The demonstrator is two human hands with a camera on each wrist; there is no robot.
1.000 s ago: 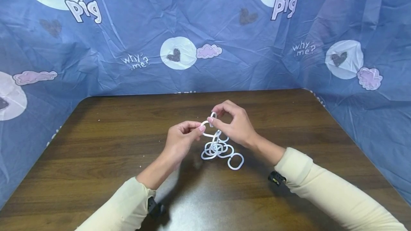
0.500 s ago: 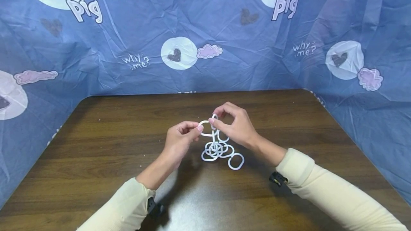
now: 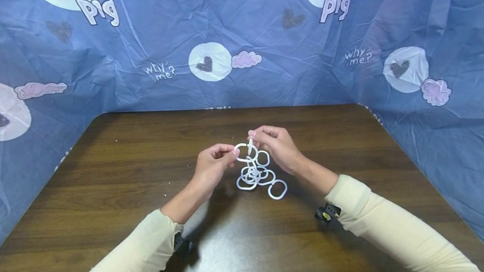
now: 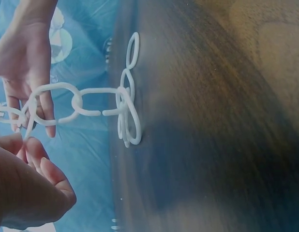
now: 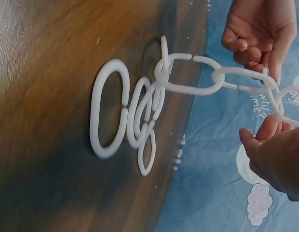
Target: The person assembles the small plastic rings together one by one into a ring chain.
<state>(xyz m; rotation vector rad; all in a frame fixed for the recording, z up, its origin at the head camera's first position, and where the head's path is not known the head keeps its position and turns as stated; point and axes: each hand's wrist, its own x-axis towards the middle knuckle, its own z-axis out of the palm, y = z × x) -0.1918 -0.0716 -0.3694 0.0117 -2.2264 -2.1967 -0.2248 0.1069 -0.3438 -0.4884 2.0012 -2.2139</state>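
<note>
A chain of white plastic links [image 3: 266, 183] hangs between my hands, its lower part heaped on the wooden table. Each visible link is an oval ring, and several show a narrow gap. My left hand [image 3: 214, 166] pinches one link [image 3: 245, 161] by its left side, between thumb and fingers. Just above and right of it, my right hand [image 3: 277, 145] pinches the upper end of another link [image 3: 251, 142] that stands nearly upright. These two links cross; whether they are hooked together is hard to tell. In the right wrist view, an end link [image 5: 95, 116] lies nearest the camera.
The brown wooden table [image 3: 124, 188] has rounded far corners. Behind and at both sides hangs a blue printed cloth [image 3: 272, 87]. Small white specks dot the tabletop. Black straps [image 3: 328, 213] with devices sit at the cuffs of both sleeves.
My right hand has turned so its thumb lies higher, bringing the pinched link more upright. A loop beside that hand shows more fully. The left hand and the heap hardly move.
</note>
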